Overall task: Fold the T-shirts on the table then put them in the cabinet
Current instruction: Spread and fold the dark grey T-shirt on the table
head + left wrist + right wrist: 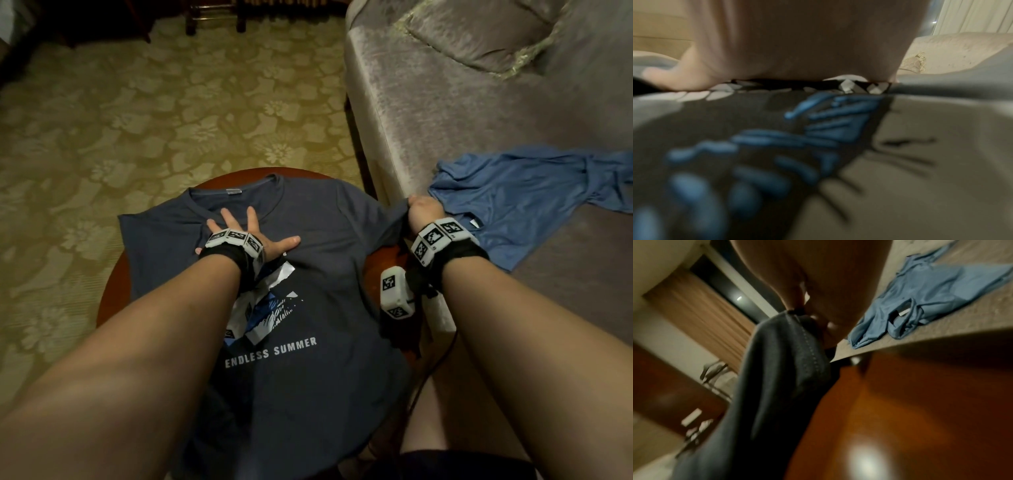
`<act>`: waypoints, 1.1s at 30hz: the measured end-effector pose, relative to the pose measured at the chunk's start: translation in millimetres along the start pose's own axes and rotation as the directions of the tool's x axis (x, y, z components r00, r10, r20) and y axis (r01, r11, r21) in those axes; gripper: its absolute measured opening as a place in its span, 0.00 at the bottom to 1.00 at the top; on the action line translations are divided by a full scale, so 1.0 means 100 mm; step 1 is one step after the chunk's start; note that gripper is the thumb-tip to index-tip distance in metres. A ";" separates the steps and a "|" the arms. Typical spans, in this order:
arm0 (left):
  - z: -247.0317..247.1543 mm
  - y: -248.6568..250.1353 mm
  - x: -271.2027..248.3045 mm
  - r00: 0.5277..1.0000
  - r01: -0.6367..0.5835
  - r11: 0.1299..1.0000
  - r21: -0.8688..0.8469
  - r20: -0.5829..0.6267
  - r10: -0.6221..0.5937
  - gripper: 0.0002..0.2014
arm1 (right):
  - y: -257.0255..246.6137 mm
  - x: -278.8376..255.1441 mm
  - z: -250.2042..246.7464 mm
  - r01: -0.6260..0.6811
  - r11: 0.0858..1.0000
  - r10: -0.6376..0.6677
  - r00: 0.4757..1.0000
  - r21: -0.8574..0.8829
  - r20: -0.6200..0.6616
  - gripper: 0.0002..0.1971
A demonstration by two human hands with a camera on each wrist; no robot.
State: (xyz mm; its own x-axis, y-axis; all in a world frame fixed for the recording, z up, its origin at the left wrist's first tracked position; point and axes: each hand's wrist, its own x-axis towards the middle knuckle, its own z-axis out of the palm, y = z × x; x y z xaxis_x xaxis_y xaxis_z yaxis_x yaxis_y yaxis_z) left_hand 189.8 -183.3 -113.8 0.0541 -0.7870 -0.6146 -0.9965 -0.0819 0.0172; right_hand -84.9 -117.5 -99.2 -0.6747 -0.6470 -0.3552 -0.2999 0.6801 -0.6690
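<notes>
- On my left, the left hand (253,236) lies flat with its fingers spread and straight, pressing down on the chest of the dark T-shirt (329,274) just below the collar — it holds nothing, it only pins.
- The dark T-shirt is spread face up over the round wooden table (113,287), collar away from me, its hem hanging over the near edge.
- I judge the cloth light, soft and limp; it will sag and crease wherever it is unsupported, so a hemmed edge or sleeve seam seems the best place to take hold.
- To the right, my right hand (423,209) has its fingers curled round the sleeve end — the right wrist view shows the stitched hem bunched in the grip and lifted off the table.
- Farthest right, the blue T-shirt (520,202) lies crumpled on the sofa (428,102), just beside that hand but untouched.
</notes>
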 end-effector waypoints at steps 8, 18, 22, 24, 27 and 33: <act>-0.01 0.00 0.00 1.000 0.000 1.000 0.008 0.005 0.000 0.66 | 0.04 -0.06 0.15 -0.023 1.000 0.017 0.961 0.020 0.276 0.27; -0.01 0.00 0.01 1.000 0.001 1.000 0.010 0.009 -0.001 0.67 | 0.14 0.16 0.09 -0.124 0.983 0.152 0.965 -0.138 0.212 0.24; -0.01 0.00 0.02 1.000 0.000 1.000 0.007 0.010 0.000 0.67 | 0.45 0.63 0.34 -0.190 0.980 0.196 0.921 -0.051 0.336 0.48; -0.01 0.00 0.02 1.000 0.002 1.000 0.006 0.010 -0.002 0.67 | 0.32 0.39 0.28 -0.153 0.985 0.171 0.932 -0.083 0.319 0.43; -0.01 0.00 0.02 1.000 0.002 1.000 0.010 0.013 -0.002 0.68 | 0.13 0.16 0.16 -0.033 0.997 0.053 0.950 -0.069 0.308 0.27; 0.00 -0.01 0.03 1.000 -0.010 1.000 0.006 0.011 0.010 0.68 | 0.07 -0.05 0.04 0.041 0.989 -0.057 0.992 0.140 0.114 0.34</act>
State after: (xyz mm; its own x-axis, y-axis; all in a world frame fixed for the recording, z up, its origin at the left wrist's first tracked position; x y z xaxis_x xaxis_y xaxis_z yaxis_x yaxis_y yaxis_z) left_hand 191.1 -185.7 -115.5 0.0432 -0.7811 -0.6230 -0.9973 -0.0704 0.0190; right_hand -80.8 -110.3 -104.8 -0.5753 -0.7199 -0.3882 -0.2298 0.5978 -0.7680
